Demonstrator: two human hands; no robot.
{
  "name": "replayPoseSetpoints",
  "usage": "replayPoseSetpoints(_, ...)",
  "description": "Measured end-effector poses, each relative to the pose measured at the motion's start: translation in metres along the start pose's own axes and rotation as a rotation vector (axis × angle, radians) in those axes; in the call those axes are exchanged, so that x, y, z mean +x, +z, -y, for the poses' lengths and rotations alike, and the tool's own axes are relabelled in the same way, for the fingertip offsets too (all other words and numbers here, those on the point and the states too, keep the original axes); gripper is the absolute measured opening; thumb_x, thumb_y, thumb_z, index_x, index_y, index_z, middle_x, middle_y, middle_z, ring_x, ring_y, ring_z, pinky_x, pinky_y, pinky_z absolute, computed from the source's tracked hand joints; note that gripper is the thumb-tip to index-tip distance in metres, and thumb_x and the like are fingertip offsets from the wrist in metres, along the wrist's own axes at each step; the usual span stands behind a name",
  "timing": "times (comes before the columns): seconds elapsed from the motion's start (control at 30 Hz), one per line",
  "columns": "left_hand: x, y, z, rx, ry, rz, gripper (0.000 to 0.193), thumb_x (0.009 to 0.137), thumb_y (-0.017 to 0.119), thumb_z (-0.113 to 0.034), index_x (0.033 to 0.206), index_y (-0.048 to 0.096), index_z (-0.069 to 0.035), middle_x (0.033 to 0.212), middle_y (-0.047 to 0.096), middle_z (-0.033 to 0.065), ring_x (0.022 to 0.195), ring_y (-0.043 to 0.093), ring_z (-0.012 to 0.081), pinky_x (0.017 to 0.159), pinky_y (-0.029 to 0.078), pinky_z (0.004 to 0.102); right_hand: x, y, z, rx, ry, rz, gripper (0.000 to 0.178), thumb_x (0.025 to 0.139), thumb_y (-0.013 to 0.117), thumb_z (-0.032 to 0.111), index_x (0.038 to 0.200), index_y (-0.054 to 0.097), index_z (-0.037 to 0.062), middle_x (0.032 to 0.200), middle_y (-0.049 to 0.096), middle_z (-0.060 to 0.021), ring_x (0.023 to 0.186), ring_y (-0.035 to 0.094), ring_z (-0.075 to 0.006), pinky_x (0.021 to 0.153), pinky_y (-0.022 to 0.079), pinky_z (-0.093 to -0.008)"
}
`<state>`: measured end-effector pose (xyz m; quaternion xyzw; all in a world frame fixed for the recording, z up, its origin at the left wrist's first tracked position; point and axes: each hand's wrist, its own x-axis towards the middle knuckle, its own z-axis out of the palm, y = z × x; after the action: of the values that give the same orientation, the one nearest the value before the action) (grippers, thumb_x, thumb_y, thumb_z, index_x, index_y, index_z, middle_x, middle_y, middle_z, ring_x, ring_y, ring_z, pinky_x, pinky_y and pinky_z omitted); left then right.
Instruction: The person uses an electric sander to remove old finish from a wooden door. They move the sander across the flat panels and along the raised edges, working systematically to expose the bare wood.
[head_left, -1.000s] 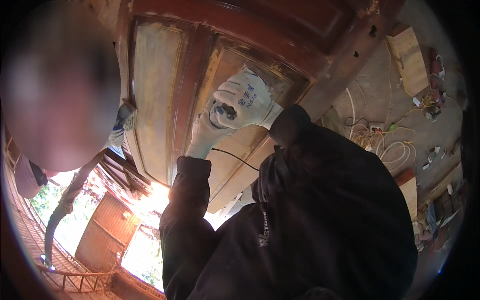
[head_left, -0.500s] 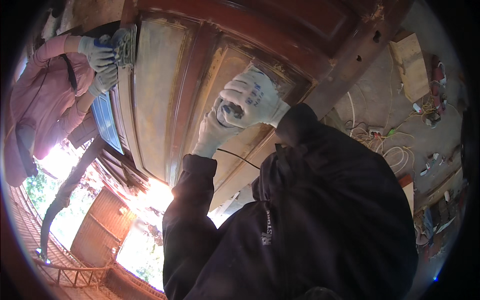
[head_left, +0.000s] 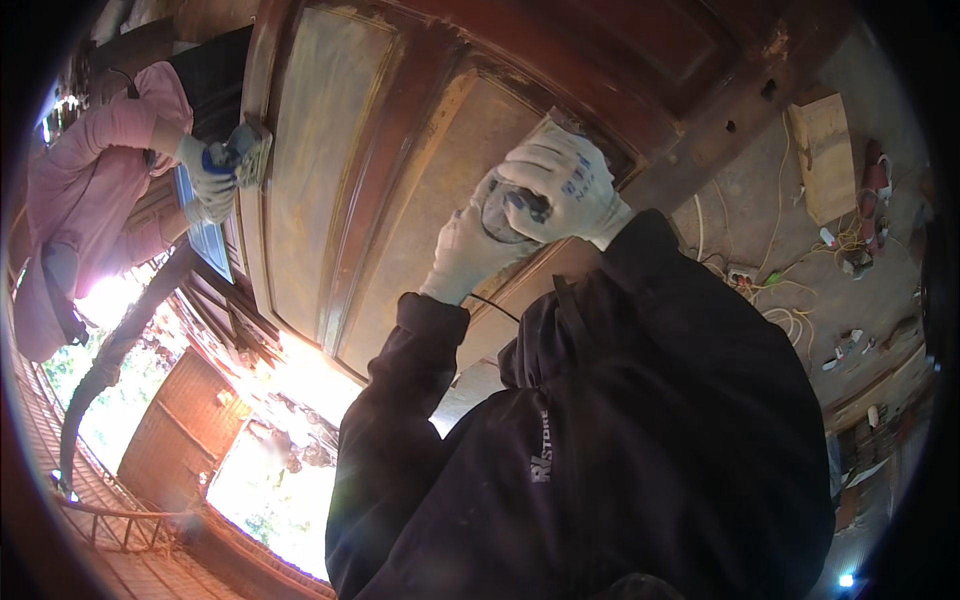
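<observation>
Grip: left hand (head_left: 462, 245) and right hand (head_left: 568, 180), in white fabric gloves, clasp a rounded dark-grey handheld tool (head_left: 497, 214).
Tool: between the hands, over a reddish-brown panelled wooden door (head_left: 391, 150).
Right of hands: rectangular tan wooden piece (head_left: 826, 165), grey floor (head_left: 745, 180).
Far left: pink-sleeved co-worker (head_left: 95, 195) at the door's edge.

Lettering is noted in two places. Light capital lettering (head_left: 541, 447) stands on the chest of the dark jacket (head_left: 650, 400), left of the front closure; it runs sideways, reading from bottom to top, with a larger part at its lower end. Blue print (head_left: 577, 180) stands in more than one row on the back of the white glove on the right hand (head_left: 562, 182); its characters are blurred and cannot be made out.
</observation>
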<state>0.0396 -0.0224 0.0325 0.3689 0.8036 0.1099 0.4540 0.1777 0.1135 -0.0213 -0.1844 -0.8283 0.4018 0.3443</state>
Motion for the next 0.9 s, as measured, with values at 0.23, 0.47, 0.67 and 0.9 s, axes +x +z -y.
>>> replayPoseSetpoints(0.23,0.062,-0.048,0.047,-0.171,0.037,-0.092,0.081,0.065,0.091,-0.042,0.132,0.061,-0.008,0.115,0.073,0.0162,0.108,0.071,0.0269,0.092,0.054,0.0392,0.081,0.046,-0.035,-0.019,-0.096,0.015,0.025,0.075,0.074,0.034,0.093,0.072,0.0165,0.096,0.072,-0.0025,0.090,0.068,-0.0261,0.084,0.055,-0.0405)
replayPoseSetpoints(0.47,0.015,-0.021,-0.011,0.086,0.055,-0.082,0.071,0.069,0.090,-0.037,0.125,0.064,-0.005,0.107,0.075,0.0147,0.099,0.073,0.0264,0.087,0.057,0.0375,0.017,0.029,-0.023,0.030,-0.060,-0.171,0.029,0.074,0.075,0.034,0.095,0.071,0.0142,0.100,0.072,-0.0044,0.093,0.068,-0.0266,0.087,0.054,-0.0436)
replayPoseSetpoints(0.67,-0.012,0.015,0.003,0.055,-0.008,0.045,0.091,0.073,0.079,-0.054,0.148,0.046,-0.014,0.113,0.072,0.0181,0.102,0.071,0.0346,0.088,0.056,0.0424,-0.021,-0.005,0.008,-0.007,-0.005,0.122,0.037,0.074,0.069,0.041,0.096,0.072,0.0115,0.100,0.071,-0.0066,0.093,0.068,-0.0266,0.088,0.054,-0.0431)
replayPoseSetpoints(0.9,0.034,-0.047,0.054,-0.132,0.104,-0.147,0.057,0.074,0.088,-0.023,0.122,0.064,-0.005,0.106,0.075,0.0108,0.096,0.071,0.0187,0.086,0.058,0.0341,0.073,0.071,-0.018,0.037,-0.112,0.034,0.031,0.077,0.070,0.041,0.092,0.071,0.0141,0.098,0.071,-0.0049,0.094,0.068,-0.0262,0.085,0.053,-0.0427)
